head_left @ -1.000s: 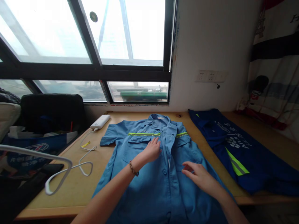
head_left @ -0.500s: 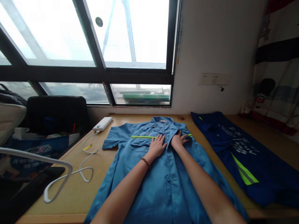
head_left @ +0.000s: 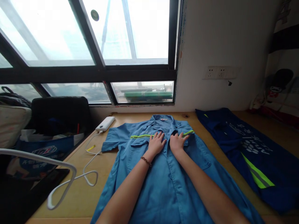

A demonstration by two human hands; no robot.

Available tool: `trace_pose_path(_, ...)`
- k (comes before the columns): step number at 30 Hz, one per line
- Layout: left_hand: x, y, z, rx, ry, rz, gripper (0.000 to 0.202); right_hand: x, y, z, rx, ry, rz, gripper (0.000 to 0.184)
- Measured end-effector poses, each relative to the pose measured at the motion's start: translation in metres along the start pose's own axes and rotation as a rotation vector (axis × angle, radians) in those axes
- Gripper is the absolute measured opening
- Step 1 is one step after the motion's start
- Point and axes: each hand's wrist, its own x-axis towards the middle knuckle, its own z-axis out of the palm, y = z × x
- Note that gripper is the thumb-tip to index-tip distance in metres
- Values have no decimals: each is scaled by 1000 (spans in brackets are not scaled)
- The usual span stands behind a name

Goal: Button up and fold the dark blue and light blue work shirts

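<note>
A light blue short-sleeved work shirt [head_left: 149, 183] lies spread face up on the wooden table, its collar toward the window. A yellow-green stripe crosses its chest. My left hand [head_left: 156, 143] rests flat on the left chest, beside the button front and just above the pocket, fingers stretched out. A beaded bracelet [head_left: 146, 161] circles that wrist. Across the button front, my right hand [head_left: 177, 143] presses on the other chest panel below the collar, its fingers spread over the stripe. Part of the right pocket is hidden beneath it.
A dark blue garment [head_left: 235, 140] with reflective strips lies along the table's right side. On the left are a white power bank [head_left: 105, 123] and its looping white cable [head_left: 90, 168]. A black chair [head_left: 61, 109] and a blue bag [head_left: 44, 155] stand beyond the left edge.
My right hand has come out from the lapel edge to lie on top of the panel, fingers more spread. My left hand has barely moved. The view has shifted slightly.
</note>
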Motion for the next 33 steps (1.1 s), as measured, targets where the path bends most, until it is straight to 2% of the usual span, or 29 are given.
trace_pose_path(2, -2, -1, 1, 8, -5, 16, 47, -6, -8, 1, 26, -12, -54, 32)
trace_pose_path(5, -4, -2, 3, 34, -31, 58, 44, -12, -15, 10, 199, -79, -321, 37)
trace_pose_path(7, -5, -3, 6, 49, -20, 64, 45, -12, -15, 18, 294, -154, -395, 42)
trace_pose_path(12, -5, -2, 14, 70, 28, -83, 51, 5, -3, 35, 410, -175, -276, 54)
trace_pose_path(18, -8, 0, 11, 70, -7, -38, 56, 18, 7, 42, 473, -167, -234, 62)
trace_pose_path(20, -9, 2, 7, 56, -7, -29, 56, 17, 9, 41, 511, -124, -200, 57)
trace_pose_path(24, -9, 5, 0, -13, 30, 14, 57, 11, 13, 34, 460, -53, -205, 31)
trace_pose_path(28, -6, 5, -1, -58, 12, 114, 53, 8, 15, 27, 313, -48, -275, 26)
trace_pose_path(33, 4, 1, 6, -81, -22, -69, 49, 10, 17, 28, 227, -99, -248, 26)
